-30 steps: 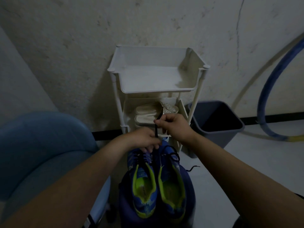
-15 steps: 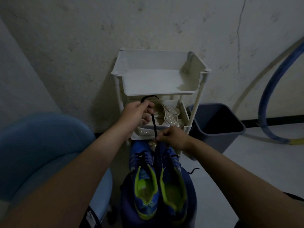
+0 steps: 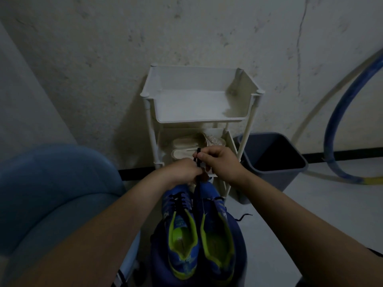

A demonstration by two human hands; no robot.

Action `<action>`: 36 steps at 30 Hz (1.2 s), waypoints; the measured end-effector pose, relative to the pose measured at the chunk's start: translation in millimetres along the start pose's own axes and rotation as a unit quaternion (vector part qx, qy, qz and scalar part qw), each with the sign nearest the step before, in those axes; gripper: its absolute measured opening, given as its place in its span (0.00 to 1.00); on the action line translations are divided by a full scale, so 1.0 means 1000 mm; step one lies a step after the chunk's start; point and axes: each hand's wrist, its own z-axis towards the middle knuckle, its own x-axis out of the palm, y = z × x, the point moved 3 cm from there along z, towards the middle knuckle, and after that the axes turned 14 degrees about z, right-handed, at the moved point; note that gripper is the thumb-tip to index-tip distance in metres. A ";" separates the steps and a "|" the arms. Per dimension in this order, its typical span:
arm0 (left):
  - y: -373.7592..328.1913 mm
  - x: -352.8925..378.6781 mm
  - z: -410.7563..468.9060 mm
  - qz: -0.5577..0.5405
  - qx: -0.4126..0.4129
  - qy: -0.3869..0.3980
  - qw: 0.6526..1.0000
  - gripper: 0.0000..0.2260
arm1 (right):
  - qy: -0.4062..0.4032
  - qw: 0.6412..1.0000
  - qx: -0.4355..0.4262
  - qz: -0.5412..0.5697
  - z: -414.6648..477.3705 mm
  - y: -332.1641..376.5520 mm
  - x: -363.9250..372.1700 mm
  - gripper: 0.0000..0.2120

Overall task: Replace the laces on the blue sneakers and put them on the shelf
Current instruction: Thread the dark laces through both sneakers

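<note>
Two blue sneakers with yellow-green lining, the left sneaker [image 3: 180, 230] and the right sneaker [image 3: 217, 235], sit side by side on a dark blue stool [image 3: 241, 245] below me, toes toward a white shelf rack [image 3: 199, 121]. A black lace [image 3: 198, 179] runs up from the right sneaker's toe end. My right hand [image 3: 219, 162] pinches the lace's upper part. My left hand [image 3: 182, 170] grips the lace just below, over the toes. The left sneaker has black laces threaded. A loose lace end [image 3: 244, 216] hangs off the right side.
The rack's top tray is bare; its lower tier holds pale sandals [image 3: 186, 146]. A dark bin [image 3: 275, 160] stands right of the rack. A blue hoop [image 3: 342, 129] leans on the wall. A blue chair [image 3: 51, 204] is at my left.
My left hand dropped from up near the rack's lower tier to the sneaker toes. My right hand rose and now pinches the lace above the left hand.
</note>
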 end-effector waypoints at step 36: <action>-0.031 -0.047 -0.032 -0.173 0.121 -0.041 0.977 0.18 | 0.055 0.870 0.259 -0.416 -0.033 -0.101 -0.035 0.25</action>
